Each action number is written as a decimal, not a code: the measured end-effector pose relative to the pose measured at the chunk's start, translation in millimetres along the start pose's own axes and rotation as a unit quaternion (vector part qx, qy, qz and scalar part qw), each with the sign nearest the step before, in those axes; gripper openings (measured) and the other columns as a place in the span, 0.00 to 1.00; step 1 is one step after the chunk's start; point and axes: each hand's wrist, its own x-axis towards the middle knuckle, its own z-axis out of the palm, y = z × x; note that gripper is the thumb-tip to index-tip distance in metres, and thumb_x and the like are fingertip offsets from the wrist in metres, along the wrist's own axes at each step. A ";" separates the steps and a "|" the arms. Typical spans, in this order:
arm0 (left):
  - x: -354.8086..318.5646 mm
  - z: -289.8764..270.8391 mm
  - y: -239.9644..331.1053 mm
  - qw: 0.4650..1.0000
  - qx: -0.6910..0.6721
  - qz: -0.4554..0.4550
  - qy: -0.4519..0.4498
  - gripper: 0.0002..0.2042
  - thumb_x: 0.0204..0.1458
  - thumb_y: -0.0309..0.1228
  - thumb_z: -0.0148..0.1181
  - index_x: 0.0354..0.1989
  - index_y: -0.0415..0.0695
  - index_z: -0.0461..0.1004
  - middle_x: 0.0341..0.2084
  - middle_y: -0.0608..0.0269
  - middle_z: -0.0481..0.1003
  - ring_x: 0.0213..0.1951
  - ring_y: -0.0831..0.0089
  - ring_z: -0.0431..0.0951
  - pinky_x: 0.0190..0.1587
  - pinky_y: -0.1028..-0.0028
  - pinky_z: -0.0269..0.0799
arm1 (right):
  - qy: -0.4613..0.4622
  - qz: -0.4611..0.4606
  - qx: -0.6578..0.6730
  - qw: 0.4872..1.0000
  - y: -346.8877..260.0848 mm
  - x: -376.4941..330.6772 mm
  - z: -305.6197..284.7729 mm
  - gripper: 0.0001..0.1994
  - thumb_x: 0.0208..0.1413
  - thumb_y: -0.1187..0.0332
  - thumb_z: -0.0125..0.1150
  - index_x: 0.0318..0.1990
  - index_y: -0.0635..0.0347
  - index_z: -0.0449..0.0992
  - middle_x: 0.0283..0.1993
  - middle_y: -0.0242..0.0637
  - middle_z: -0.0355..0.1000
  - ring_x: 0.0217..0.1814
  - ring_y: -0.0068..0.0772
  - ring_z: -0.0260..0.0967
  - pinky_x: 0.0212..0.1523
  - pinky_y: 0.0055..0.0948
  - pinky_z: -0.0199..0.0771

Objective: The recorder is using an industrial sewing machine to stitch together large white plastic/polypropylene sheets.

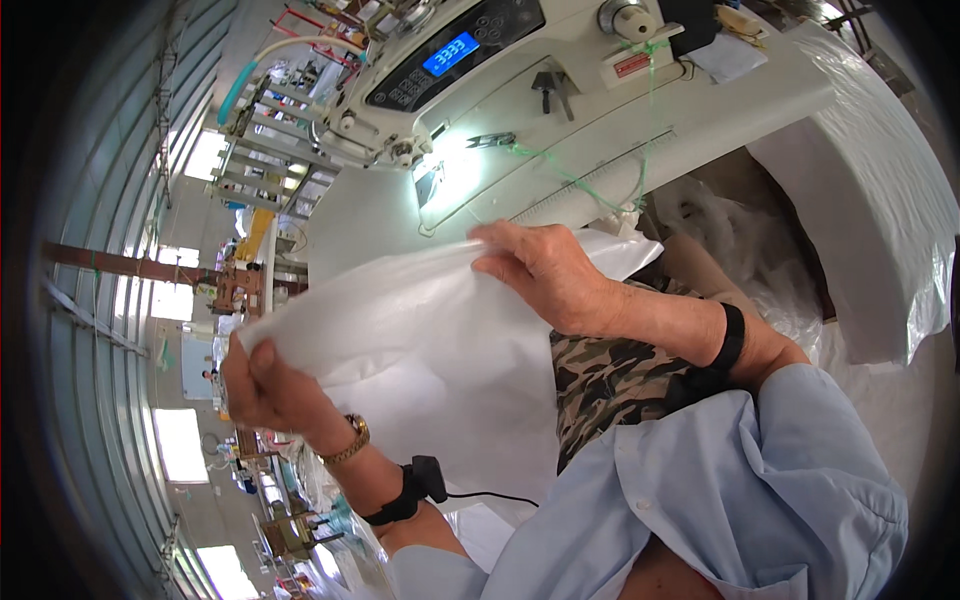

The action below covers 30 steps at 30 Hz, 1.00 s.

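Head view: left hand (268, 385) and right hand (560, 282) each pinched the white sheet (450, 370) by its upper edge, stretched between them, presumably for tautness; remainder hung below the grip. Sewing machine (572, 45) stood beyond right hand.

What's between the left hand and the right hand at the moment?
A white sheet, its upper edge running from the left hand to the right hand; the head view shows this.
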 end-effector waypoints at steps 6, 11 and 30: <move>31.6 -1.7 33.7 0.993 0.087 0.046 0.068 0.18 0.55 0.41 0.59 0.28 0.34 0.77 0.20 0.61 0.77 0.22 0.77 0.74 0.26 0.80 0.68 | 0.065 -0.199 -0.150 0.966 -7.3 1.4 -10.9 0.10 0.49 0.70 0.64 0.26 0.64 0.69 0.22 0.39 0.66 0.19 0.42 0.60 0.23 0.34 0.62; 81.0 26.1 22.9 0.994 -0.007 0.069 -0.079 0.11 0.55 0.32 0.59 0.28 0.35 0.77 0.18 0.69 0.72 0.21 0.84 0.65 0.24 0.83 0.60 | -0.297 0.025 0.176 0.938 -50.8 -7.9 -33.5 0.12 0.58 0.66 0.59 0.26 0.63 0.68 0.18 0.36 0.62 0.17 0.38 0.56 0.20 0.33 0.55; -167.3 145.0 7.2 0.859 -0.307 -0.318 -0.259 0.16 0.57 0.31 0.58 0.21 0.37 0.61 0.14 0.68 0.51 0.20 0.81 0.50 0.20 0.76 0.49 | -0.344 0.122 -0.151 0.919 79.2 -87.2 -86.0 0.33 0.54 0.63 0.62 0.63 0.64 0.51 0.30 0.46 0.71 0.30 0.48 0.69 0.35 0.37 0.70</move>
